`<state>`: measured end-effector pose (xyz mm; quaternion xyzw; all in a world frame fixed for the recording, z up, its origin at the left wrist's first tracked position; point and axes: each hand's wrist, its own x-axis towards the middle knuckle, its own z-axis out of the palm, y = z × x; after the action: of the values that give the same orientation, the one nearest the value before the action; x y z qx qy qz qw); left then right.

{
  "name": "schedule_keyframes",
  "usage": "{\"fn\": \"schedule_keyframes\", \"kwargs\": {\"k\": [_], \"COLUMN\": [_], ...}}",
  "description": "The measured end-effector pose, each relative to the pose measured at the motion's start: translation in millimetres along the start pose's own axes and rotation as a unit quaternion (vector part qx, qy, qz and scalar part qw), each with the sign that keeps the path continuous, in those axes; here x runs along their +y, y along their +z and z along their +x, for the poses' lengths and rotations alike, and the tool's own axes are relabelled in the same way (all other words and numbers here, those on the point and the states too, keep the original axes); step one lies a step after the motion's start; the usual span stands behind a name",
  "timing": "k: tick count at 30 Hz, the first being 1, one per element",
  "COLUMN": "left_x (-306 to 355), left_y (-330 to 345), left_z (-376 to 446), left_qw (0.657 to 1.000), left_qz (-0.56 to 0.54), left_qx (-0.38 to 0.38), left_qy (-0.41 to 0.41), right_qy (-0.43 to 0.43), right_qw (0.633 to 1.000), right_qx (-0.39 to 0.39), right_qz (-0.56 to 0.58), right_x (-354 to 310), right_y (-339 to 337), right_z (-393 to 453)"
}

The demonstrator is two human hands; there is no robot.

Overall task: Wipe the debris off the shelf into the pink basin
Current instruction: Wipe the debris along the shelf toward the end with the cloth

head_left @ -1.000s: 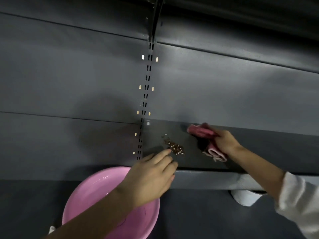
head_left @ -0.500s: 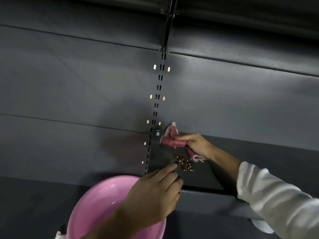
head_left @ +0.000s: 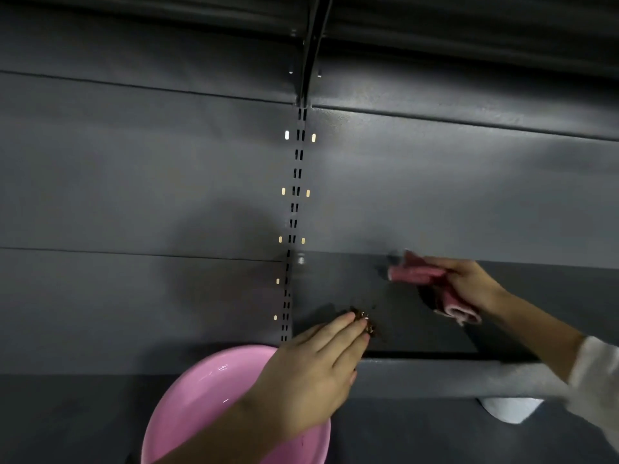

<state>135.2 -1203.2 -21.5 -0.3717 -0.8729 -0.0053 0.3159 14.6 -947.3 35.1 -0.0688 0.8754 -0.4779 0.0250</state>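
Ahead of me a slotted upright (head_left: 294,209) runs down the dark grey back panel (head_left: 134,169), and a white object (head_left: 510,410) sits lower right.

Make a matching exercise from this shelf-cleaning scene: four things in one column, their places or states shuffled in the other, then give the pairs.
Things:
1. round pink plastic basin
2. folded pink cloth
3. small pile of brown debris
4. left hand

Places or states:
A. gripped in the right hand on the dark grey metal shelf
B. below the shelf's front edge
C. fingers straight, fingertips at the debris
D. lying on the shelf near its front edge

Pairs: 1-B, 2-A, 3-D, 4-C
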Motion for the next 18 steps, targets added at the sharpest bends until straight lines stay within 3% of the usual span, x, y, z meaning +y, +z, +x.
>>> {"fn": "schedule_keyframes", "kwargs": {"k": [3, 5, 8, 10, 13, 15, 18], "left_x": [-0.9, -0.4, 0.2, 0.4, 0.2, 0.3, -0.4], "left_y": [4.2, 5.6, 5.5, 5.4, 5.5, 5.3, 3.8], "left_z": [0.2, 1.1, 3.3, 3.5, 3.2, 2.5, 1.7], "left_qw": [1.0, 1.0, 0.999, 0.999, 0.999, 1.0, 1.0], "left_qz": [-0.003, -0.008, -0.005, -0.004, 0.003, 0.001, 0.0], "left_qx": [0.005, 0.018, 0.034, 0.038, 0.031, 0.029, 0.023], "left_qy": [-0.005, -0.012, -0.015, -0.013, -0.014, -0.012, -0.012], "right_qy": [-0.04, -0.057, -0.184, -0.195, -0.175, -0.112, -0.072], "right_qw": [0.972, 0.97, 0.925, 0.94, 0.962, 0.99, 0.993], "right_qx": [0.036, 0.012, 0.036, 0.05, -0.011, 0.002, 0.068], "right_qz": [-0.228, -0.237, -0.331, -0.276, -0.21, -0.082, -0.063], "right_x": [21.4, 21.5, 9.6, 5.5, -8.8, -18.7, -24.1], "right_y": [0.8, 16.6, 49.7, 65.5, 83.8, 81.4, 48.7], "right_z": [-9.6, -14.5, -13.6, -12.0, -14.0, -15.9, -11.1]}}
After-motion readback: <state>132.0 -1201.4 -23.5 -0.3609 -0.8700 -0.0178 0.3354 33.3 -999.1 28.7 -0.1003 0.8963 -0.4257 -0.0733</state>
